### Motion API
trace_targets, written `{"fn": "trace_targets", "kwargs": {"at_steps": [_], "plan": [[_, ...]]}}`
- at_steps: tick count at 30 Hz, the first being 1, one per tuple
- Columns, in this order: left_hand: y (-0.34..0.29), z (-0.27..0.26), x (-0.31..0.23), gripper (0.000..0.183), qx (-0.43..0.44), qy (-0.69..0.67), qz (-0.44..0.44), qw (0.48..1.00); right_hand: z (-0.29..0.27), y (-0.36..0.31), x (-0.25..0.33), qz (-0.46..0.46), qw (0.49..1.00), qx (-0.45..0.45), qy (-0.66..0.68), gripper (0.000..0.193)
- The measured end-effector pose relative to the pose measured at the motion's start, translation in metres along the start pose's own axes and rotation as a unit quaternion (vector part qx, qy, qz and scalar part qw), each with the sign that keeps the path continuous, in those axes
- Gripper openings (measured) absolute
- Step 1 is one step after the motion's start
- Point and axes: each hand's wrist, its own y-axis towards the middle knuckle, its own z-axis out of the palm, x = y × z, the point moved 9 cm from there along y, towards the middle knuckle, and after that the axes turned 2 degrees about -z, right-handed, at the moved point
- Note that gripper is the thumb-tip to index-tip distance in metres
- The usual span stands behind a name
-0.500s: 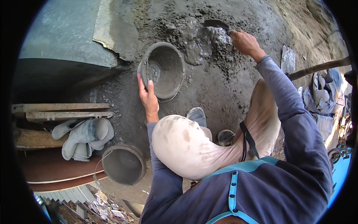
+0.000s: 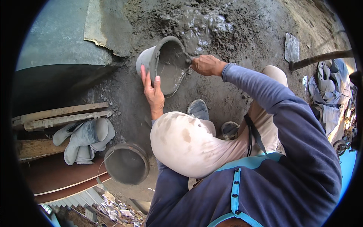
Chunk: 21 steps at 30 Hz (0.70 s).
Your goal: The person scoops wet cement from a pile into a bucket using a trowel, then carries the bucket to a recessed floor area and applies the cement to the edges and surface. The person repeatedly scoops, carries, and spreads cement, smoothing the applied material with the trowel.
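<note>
A grey, mortar-caked bucket [image 2: 145,59] is tilted on its side slope, its mouth turned toward my right hand. My left hand [image 2: 153,94] grips its outer wall near the rim, thumb at the edge and fingers along the side. At the opposite rim, my right hand [image 2: 207,65] is closed round the handle of a trowel [image 2: 189,61]. The trowel's blade reaches into the bucket and is hard to make out against the grey inside. Just beyond lies a heap of wet mortar [image 2: 200,28], glistening on top and crumbly around its edges.
A second bucket [image 2: 126,164] stands at the lower left, beside rubber boots [image 2: 87,138] and wooden boards [image 2: 64,113]. A concrete slab [image 2: 64,34] juts in at upper left. At right are a shovel [image 2: 292,47] and a pile of cloth [image 2: 327,89].
My right hand has brought the trowel from the mortar heap left and nearer to me, into the bucket. My left hand has tipped the bucket more toward the right.
</note>
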Motion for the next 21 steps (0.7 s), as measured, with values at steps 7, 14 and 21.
{"fn": "trace_targets", "kwargs": {"at_steps": [7, 14, 21], "plan": [[0.001, -0.007, 0.006, 0.056, -0.016, -0.029, -0.011, 0.999, 0.052, -0.001, 0.015, 0.076, 0.928, 0.209, 0.299, 0.044], [0.007, -0.019, 0.026, 0.058, -0.002, -0.164, -0.063, 0.984, 0.059, -0.019, 0.051, 0.148, 0.805, 0.243, 0.521, 0.042], [0.072, -0.075, 0.047, 0.047, 0.024, -0.274, -0.26, 0.926, -0.062, -0.067, 0.034, 0.117, 0.806, 0.197, 0.545, 0.037]]}}
